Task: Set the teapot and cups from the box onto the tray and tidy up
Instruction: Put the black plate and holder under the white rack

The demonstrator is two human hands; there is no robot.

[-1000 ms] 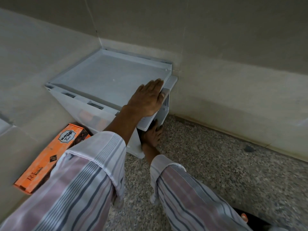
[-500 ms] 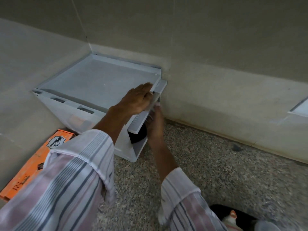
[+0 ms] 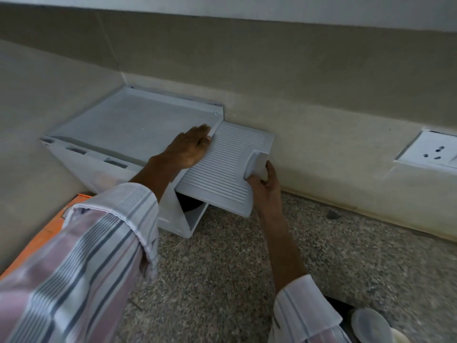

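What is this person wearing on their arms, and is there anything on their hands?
Both arms wear loose long sleeves of striped cloth, pale pink and white with grey-blue bands. The left sleeve ends in a wide cuff, as does the right sleeve. The left hand and right hand are bare: no gloves, rings or watch show.

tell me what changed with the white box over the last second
The right hand came out from under the box's side, took the ribbed flap by its handle and swung it up and outward, opening the end. The left hand stays flat on the white box; box and orange carton unmoved.
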